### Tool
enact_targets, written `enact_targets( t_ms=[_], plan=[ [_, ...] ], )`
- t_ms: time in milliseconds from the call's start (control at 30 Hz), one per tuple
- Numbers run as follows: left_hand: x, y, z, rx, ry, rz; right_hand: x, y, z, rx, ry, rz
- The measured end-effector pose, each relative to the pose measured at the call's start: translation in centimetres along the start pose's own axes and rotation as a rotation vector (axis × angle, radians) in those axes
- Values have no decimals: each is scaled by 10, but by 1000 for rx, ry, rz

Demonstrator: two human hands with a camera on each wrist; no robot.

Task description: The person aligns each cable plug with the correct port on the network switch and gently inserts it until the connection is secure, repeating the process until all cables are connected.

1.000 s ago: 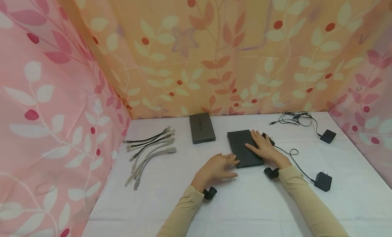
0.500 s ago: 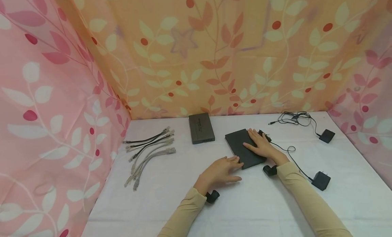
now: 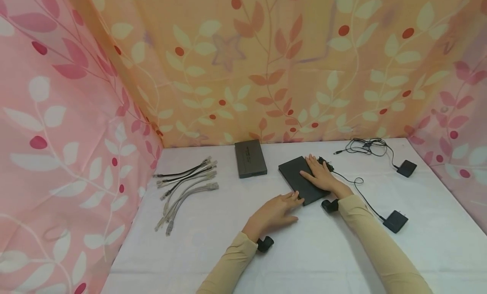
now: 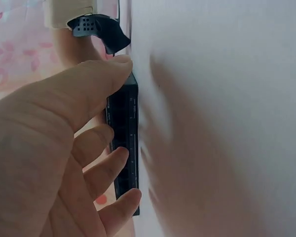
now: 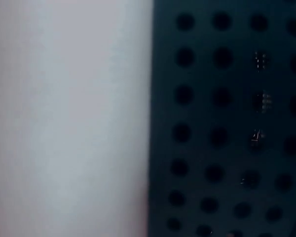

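Note:
A flat black network switch (image 3: 294, 174) lies on the white table, turned at an angle. My right hand (image 3: 323, 175) rests on its top with spread fingers, near the right side. At the switch's near left edge, my left hand (image 3: 275, 211) touches it with relaxed fingertips. The left wrist view shows a row of ports (image 4: 122, 113) in front of the left hand (image 4: 54, 138). Close up in the right wrist view is a dark surface with rows of round holes (image 5: 219, 96). A bundled black cord (image 3: 325, 163) lies by the right fingers; whether it is plugged in is hidden.
A second, dark grey network switch (image 3: 251, 159) lies further back. Several grey and black network cables (image 3: 190, 188) are spread at the left. On the right are a power adapter (image 3: 395, 221) and another adapter (image 3: 406, 168) with a coiled cord (image 3: 367, 147). Patterned curtains (image 3: 213, 66) enclose the table.
Under my hands the black switch has turned counterclockwise and slid slightly away. My right hand has moved a little left and forward. The nearer adapter has shifted slightly left with its cord.

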State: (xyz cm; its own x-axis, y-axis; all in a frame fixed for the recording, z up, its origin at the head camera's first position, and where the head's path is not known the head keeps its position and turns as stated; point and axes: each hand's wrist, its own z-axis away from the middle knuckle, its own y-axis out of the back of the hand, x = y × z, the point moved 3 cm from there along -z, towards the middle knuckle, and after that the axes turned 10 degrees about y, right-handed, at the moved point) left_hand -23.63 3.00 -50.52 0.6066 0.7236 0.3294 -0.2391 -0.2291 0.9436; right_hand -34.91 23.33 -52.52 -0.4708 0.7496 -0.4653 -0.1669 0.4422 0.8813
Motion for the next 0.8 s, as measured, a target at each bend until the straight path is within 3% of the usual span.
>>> enact_targets(
  t_ms=[267,567,800],
  plan=[
    [-17,6,0,-16,10,5,-5,-1,1,5,-37,38],
    [-49,25,7,30,71,127,-23,5,24,-23,5,-35],
    [-81,47,20,53,205,247,-30,2,40,-64,33,-101]
  ],
)
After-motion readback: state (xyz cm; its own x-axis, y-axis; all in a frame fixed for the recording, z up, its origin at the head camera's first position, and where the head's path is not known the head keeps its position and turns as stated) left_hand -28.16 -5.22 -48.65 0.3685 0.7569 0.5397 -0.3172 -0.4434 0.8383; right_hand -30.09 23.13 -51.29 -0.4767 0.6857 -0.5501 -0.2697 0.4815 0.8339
